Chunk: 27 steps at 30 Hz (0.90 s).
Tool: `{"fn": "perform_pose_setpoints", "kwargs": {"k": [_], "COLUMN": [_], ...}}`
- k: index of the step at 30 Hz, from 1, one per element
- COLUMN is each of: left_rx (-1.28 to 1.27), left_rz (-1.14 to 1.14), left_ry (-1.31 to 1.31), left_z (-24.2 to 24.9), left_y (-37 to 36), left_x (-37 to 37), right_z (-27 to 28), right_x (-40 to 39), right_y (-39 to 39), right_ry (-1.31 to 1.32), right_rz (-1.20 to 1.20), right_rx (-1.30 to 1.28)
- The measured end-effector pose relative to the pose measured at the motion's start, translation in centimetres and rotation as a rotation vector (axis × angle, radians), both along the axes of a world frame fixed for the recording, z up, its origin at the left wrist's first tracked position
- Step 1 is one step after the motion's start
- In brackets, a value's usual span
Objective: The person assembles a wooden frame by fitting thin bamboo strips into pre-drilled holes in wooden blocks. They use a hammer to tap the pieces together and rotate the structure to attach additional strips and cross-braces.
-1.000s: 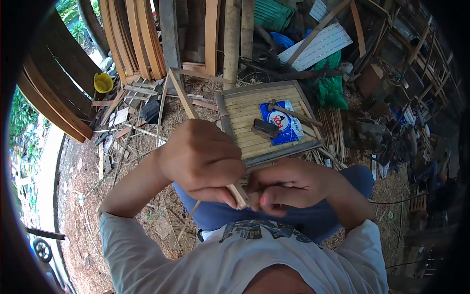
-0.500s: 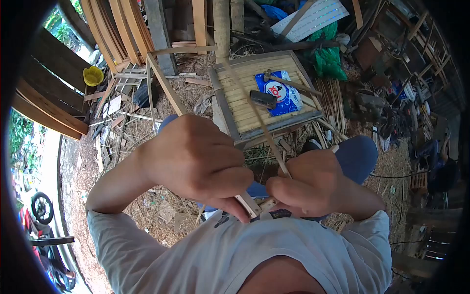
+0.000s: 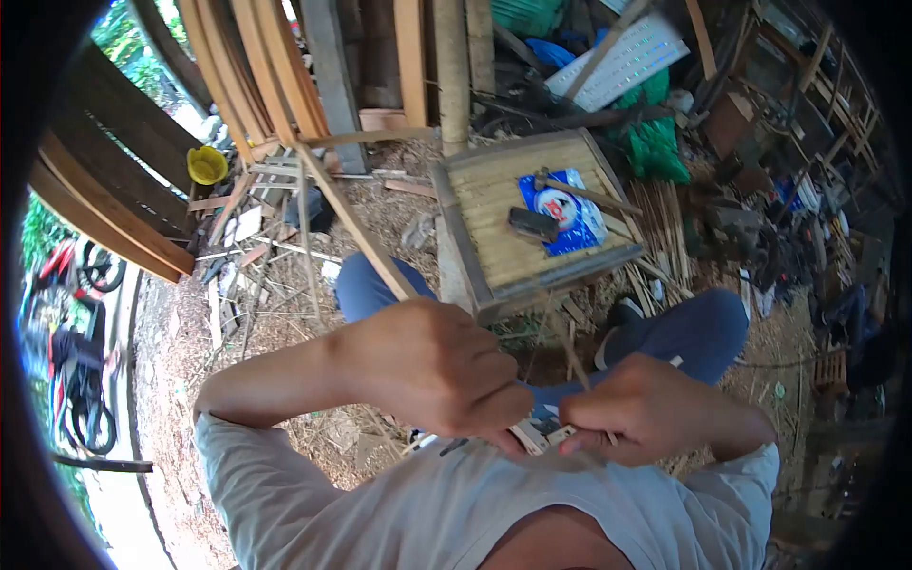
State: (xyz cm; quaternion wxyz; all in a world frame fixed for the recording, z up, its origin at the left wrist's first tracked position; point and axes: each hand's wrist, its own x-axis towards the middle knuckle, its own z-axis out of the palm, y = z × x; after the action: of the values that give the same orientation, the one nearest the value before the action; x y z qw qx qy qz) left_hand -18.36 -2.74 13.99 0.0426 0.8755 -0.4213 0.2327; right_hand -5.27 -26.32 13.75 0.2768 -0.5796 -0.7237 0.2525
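My left hand (image 3: 442,370) is closed in front of my chest. A long wooden strip (image 3: 359,226) runs from the upper left down to it. A pale wooden end (image 3: 529,439) sticks out under its fingers; whether it belongs to that strip is hidden. My right hand (image 3: 636,408) is closed close beside it, pinching a thin bamboo strip (image 3: 573,356) that is partly smeared by motion. A small pale end (image 3: 560,437) shows at its fingertips, facing the wooden end in my left hand with a narrow gap between.
A low slatted wooden table (image 3: 475,199) stands ahead, bearing a blue and white bag (image 3: 575,237), a hammer (image 3: 594,197) and a dark block (image 3: 533,224). Wood scraps and shavings cover the ground. A yellow container (image 3: 206,165) and leaning planks (image 3: 271,76) are at the left.
The view has shifted, so the surroundings sit lower and further right. Both hands have moved lower, toward my chest. Less of the thin bamboo strip shows above my right hand.
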Motion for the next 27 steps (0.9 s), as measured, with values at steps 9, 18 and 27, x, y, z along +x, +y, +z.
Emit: {"fn": "perform_pose_setpoints", "kwargs": {"k": [9,18,27], "left_rx": [-0.087,0.078,0.075], "left_rz": [0.001,0.072,0.077], "left_ry": [-0.050,-0.101,-0.066], "left_z": [0.7,2.6,5.8], "left_y": [0.6,0.9,6.5], "left_x": [-0.3,-3.2,-5.6], "right_z": [-4.2,-0.5,-0.7], "right_x": [-1.3,-0.6,2.7], "right_y": [1.7,0.4,-3.7], "right_ry": [-0.288,0.273,0.021], "right_rz": [-0.209,0.017,-0.753], "right_rx": [0.641,-0.156,0.166]}}
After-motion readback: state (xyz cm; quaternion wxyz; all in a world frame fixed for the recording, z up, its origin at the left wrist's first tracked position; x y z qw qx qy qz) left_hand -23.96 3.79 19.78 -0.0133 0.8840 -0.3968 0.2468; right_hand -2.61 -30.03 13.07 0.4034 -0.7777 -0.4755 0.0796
